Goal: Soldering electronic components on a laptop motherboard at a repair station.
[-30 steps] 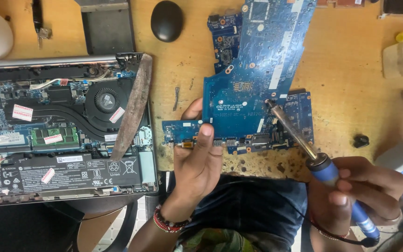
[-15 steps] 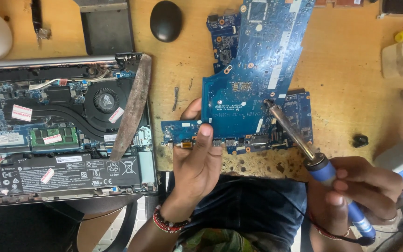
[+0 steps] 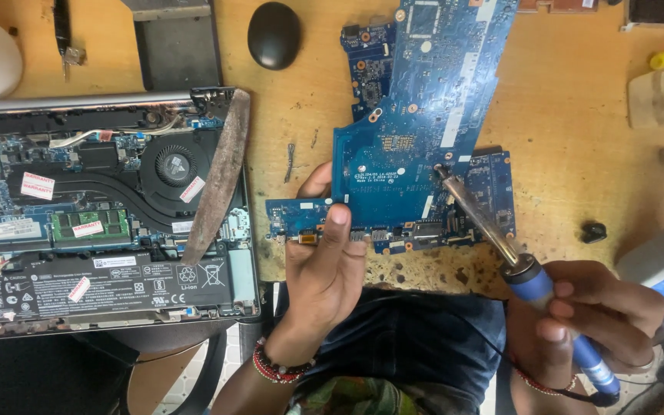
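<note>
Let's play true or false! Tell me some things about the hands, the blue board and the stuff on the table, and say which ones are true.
1. The right hand holds a soldering iron with a blue handle. True.
2. The iron's tip rests on the blue circuit board. True.
3. The left hand is lifting the black mouse. False: the left hand presses on the near edge of the circuit board; the mouse lies untouched at the far side of the wooden table.
4. The laptop on the left is closed up. False: its cover is off, showing the fan and battery.
5. The left wrist wears a red and black beaded bracelet. True.
</note>
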